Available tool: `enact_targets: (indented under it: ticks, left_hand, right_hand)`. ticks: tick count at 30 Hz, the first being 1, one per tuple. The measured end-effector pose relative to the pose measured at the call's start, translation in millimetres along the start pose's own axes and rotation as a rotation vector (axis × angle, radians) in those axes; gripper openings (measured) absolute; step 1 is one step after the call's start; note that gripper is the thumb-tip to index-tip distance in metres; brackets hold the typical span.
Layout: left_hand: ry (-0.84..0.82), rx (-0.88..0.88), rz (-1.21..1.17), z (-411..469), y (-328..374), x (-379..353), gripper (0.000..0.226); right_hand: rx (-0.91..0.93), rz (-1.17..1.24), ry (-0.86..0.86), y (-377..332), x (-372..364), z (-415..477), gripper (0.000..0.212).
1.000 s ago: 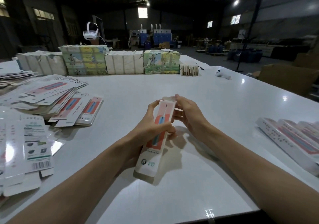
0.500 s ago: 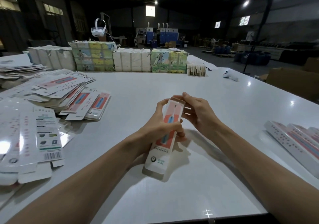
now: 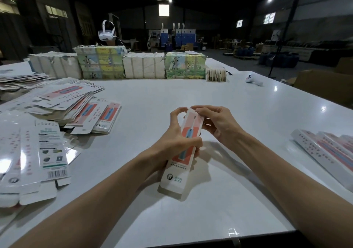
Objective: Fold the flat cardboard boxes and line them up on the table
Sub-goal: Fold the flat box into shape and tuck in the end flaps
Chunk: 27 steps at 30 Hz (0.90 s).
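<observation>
Holds 1 long box (image 3: 188,133) slantwise at the centre of the frame, far end up, apparently lifted just off the table (image 3: 191,91). Wraps the left hand (image 3: 174,144) round the middle of it, thumb across the printed face, index finger raised beside the far end. Probably grips there to keep the tube square while the end gets worked. Pinches the far top corner with the right hand (image 3: 217,123), fingers curled tight, seemingly tucking the end flap shut (the flap itself mostly hidden behind those fingers). Cannot tell whether the near end is closed.

At the left of the frame: a loose heap of flat boxes (image 3: 63,102), with more unfolded sheets (image 3: 38,158) at lower left, handy for the left arm. At the right edge: a row of finished boxes (image 3: 324,152) lying side by side, likely where this 1 belongs. Across the upper middle: wrapped bundles (image 3: 143,66) along the far side of the table, a white controller (image 3: 254,80) to their right, a white headset (image 3: 107,32) behind at upper left. Well apart from the hands, all of it. Only the right forearm lies across the path to the finished row.
</observation>
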<state>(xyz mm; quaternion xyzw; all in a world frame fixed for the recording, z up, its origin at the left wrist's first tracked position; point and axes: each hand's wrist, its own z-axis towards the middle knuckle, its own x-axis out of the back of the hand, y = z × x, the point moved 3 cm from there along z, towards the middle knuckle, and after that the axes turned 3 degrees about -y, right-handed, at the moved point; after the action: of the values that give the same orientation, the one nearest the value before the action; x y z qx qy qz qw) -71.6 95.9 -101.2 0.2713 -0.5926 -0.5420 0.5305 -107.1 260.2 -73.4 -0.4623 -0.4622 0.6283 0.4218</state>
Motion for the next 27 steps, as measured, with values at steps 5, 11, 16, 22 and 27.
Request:
enact_targets:
  ticks: [5, 11, 16, 22, 27]
  left_hand:
    - [-0.021, -0.038, -0.024, 0.7, 3.4, -0.7, 0.101]
    - [0.005, -0.020, -0.138, -1.3, 4.9, 3.7, 0.098]
    - [0.040, 0.042, -0.233, -6.7, 7.2, 7.6, 0.093]
    - [0.034, 0.070, -0.270, -12.5, 13.6, 7.0, 0.088]
    - [0.049, 0.138, -0.369, -13.3, 11.0, 3.9, 0.094]
  right_hand:
    - [0.000, -0.006, -0.029, 0.4, 2.3, 1.1, 0.020]
    - [0.043, -0.031, -0.137, 7.1, -3.1, 1.6, 0.020]
    - [0.124, -0.082, -0.167, 10.5, -5.8, -2.3, 0.029]
    - [0.235, -0.210, -0.149, 7.4, -8.3, -3.0, 0.020]
    - [0.234, -0.284, -0.124, 6.0, -5.1, -3.1, 0.020]
